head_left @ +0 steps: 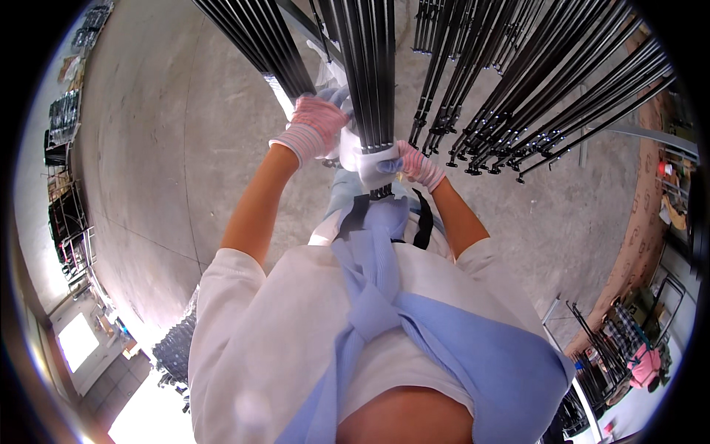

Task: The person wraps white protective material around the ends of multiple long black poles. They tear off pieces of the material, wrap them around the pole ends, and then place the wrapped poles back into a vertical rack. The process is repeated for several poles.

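Head: R hand (419,166) (gloved) at blk rods (372,89).

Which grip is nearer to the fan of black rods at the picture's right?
Right: the right grip appears close by the nearest ends of the fan of black rods; the left grip is farther, left of the central rod bundle.

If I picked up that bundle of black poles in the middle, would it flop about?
Probably not: the black poles run straight, so they look stiff. They might feel slippery, because their sides look smooth and shiny. Being long and thin, they could tip easily if let go.
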The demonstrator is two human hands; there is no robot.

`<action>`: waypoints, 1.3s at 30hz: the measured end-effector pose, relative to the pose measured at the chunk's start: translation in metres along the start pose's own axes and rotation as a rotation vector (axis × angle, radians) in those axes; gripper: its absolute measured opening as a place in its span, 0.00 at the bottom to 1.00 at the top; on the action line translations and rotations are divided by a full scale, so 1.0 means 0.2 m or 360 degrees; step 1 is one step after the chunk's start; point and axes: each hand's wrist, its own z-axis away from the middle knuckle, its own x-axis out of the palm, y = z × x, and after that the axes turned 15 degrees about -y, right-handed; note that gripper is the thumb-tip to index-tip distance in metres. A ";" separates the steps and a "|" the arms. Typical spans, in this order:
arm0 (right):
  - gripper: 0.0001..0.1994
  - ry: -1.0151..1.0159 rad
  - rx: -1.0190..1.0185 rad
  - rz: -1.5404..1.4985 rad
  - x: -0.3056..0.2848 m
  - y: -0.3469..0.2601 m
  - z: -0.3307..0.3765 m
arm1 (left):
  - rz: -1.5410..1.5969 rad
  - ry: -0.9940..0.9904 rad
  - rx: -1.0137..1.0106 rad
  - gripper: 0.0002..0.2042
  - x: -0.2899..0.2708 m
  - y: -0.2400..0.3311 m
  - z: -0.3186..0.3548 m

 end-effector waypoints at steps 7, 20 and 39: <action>0.15 -0.0008 -0.0027 -0.0066 0.09 -0.21 0.10 | 0.0125 0.0046 0.0508 0.13 0.12 0.02 0.03; 0.11 0.0258 -0.0426 0.1368 -0.11 0.12 0.10 | 0.3095 0.0229 0.1114 0.10 0.31 0.50 -0.03; 0.18 0.0726 -0.0135 0.1788 -0.05 0.24 0.24 | 0.3362 0.0307 0.1636 0.28 0.29 0.59 0.01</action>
